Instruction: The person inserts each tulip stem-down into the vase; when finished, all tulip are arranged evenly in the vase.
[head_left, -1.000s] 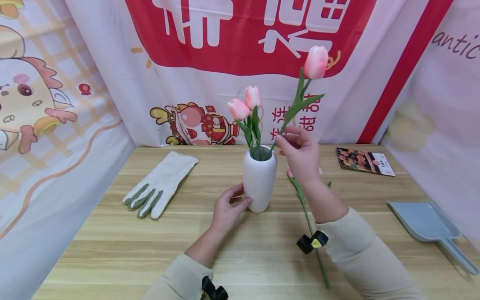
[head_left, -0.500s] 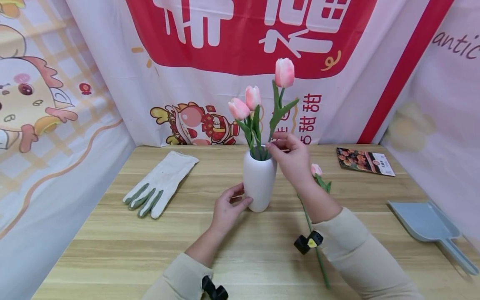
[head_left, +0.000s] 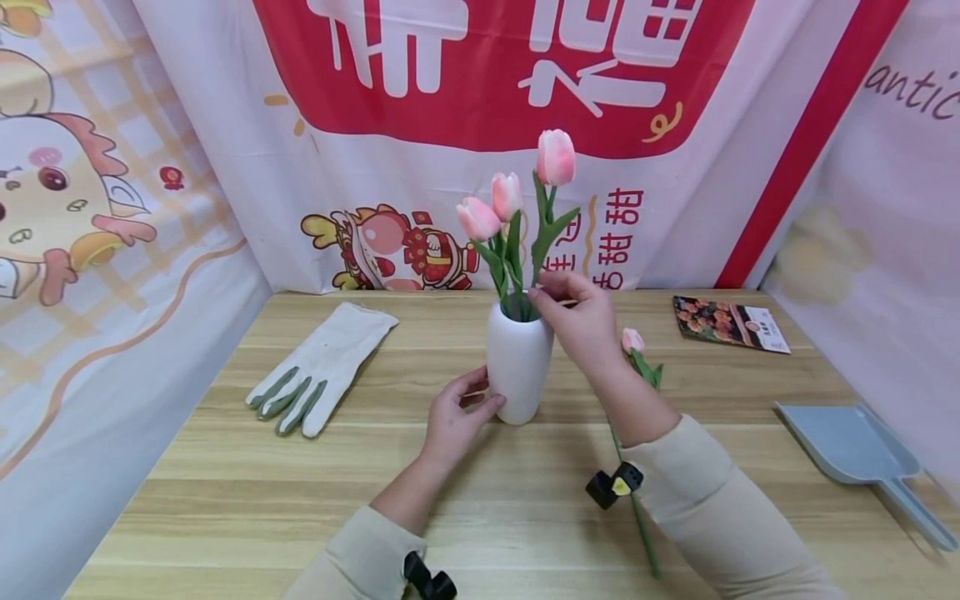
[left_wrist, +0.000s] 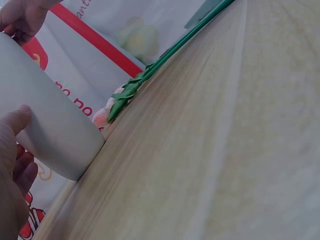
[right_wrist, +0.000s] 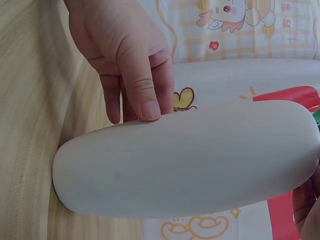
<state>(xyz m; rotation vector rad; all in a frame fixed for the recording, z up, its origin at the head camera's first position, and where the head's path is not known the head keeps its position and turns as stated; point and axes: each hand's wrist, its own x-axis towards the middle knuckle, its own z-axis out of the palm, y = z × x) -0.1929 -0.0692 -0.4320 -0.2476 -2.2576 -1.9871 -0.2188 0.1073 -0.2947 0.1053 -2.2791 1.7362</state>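
A white vase point(head_left: 519, 367) stands upright on the wooden table, with two pink tulips point(head_left: 491, 208) in it. My left hand point(head_left: 453, 421) holds the vase low on its left side; in the left wrist view the thumb point(left_wrist: 17, 120) lies on the near face. At the right of the vase's mouth, my right hand point(head_left: 577, 317) pinches the stem of a taller pink tulip point(head_left: 556, 158), whose lower end is inside the vase. One more tulip point(head_left: 633, 342) lies on the table, partly hidden under my right forearm. The vase point(right_wrist: 185, 160) fills much of the right wrist view.
A white and grey-green work glove point(head_left: 322, 367) lies at the left. At the back right is a flower-printed packet point(head_left: 731, 323), and a blue-grey dustpan point(head_left: 855, 442) lies near the right edge. Printed cloth point(head_left: 450, 158) hangs behind the table.
My right hand has moved left and slightly down with the tulip, and its stem has gone lower into the vase. The left hand stays on the vase.
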